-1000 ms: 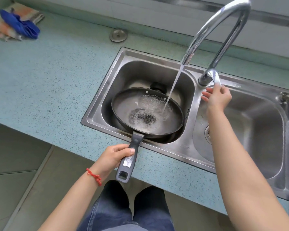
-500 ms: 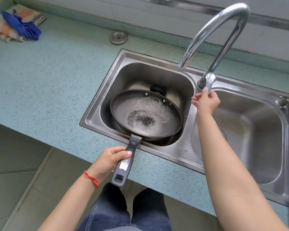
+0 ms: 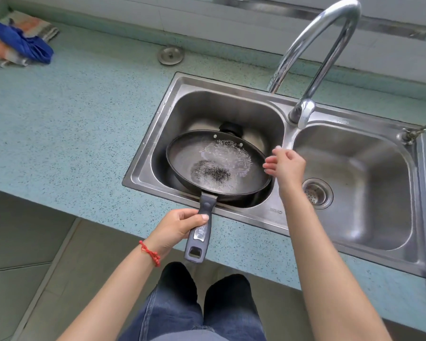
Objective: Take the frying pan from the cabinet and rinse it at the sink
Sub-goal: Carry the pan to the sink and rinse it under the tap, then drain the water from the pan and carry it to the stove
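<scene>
A black frying pan (image 3: 182, 158) sits in the left basin of the steel double sink (image 3: 284, 212), with a shallow pool of water in it. Its grey handle (image 3: 199, 232) sticks out over the counter edge, and my left hand (image 3: 175, 227) is closed around it. My right hand (image 3: 284, 166) hovers at the pan's right rim, above the divider between the basins, fingers loosely spread and holding nothing. The curved chrome faucet (image 3: 315, 40) arches over the left basin with no water running; its lever (image 3: 305, 114) is apart from my hand.
A blue-green speckled counter (image 3: 71, 134) surrounds the sink. Folded cloths (image 3: 17, 43) lie at the far left and a round metal plug (image 3: 170, 54) behind the sink. The right basin has a strainer drain (image 3: 316, 193). A black stopper (image 3: 230, 127) shows behind the pan.
The water stream stopped. My right hand left the faucet lever and dropped down to the pan's right rim. The left hand kept hold of the handle.
</scene>
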`<state>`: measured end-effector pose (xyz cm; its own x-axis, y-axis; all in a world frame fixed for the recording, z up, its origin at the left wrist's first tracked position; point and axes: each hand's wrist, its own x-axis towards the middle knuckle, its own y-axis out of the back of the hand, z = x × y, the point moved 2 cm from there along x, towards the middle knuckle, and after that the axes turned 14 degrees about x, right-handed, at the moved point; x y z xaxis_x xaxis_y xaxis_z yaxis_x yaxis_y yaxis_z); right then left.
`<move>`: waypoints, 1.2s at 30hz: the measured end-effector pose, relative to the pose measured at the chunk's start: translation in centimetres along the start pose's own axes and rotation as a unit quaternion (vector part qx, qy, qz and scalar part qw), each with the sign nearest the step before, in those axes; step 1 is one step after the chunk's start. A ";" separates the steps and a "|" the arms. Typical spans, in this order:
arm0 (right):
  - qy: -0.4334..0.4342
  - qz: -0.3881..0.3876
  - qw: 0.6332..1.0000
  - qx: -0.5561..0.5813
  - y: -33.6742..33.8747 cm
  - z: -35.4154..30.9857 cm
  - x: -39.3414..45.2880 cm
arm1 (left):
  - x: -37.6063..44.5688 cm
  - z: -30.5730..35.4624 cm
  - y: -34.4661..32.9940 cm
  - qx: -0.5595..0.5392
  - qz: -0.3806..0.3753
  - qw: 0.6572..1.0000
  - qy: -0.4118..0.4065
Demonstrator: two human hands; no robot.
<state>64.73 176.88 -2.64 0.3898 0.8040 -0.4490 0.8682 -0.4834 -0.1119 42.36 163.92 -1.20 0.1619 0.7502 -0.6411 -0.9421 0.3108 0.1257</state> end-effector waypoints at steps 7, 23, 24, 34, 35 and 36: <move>-0.054 -0.105 0.985 -0.125 -0.6 2.0 -13.4 | 0.5 -0.1 0.9 0.054 -0.061 0.996 -0.032; -0.167 -0.111 0.970 -0.140 -5.6 4.0 -20.1 | 2.2 -0.8 0.6 -0.085 -0.082 0.993 0.004; -0.159 -0.108 0.971 -0.142 -5.4 4.1 -20.1 | 2.1 -0.7 0.4 -0.086 -0.077 0.993 0.001; -0.118 -0.119 0.981 -0.099 -3.2 3.3 -23.7 | -0.8 -1.0 -0.5 -0.074 -0.059 0.992 -0.080; -0.112 -0.121 0.982 -0.095 -2.9 3.3 -24.1 | -1.0 -1.0 -0.5 -0.066 -0.056 0.992 -0.093; -0.106 -0.124 0.982 -0.092 -2.7 3.3 -24.4 | -1.3 -0.9 -0.5 -0.063 -0.059 0.991 -0.100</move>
<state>51.90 157.40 5.73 0.1044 0.7894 -0.6049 0.9769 -0.1956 -0.0866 42.35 162.27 -1.17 0.3162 0.8173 -0.4817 -0.9402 0.3377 -0.0443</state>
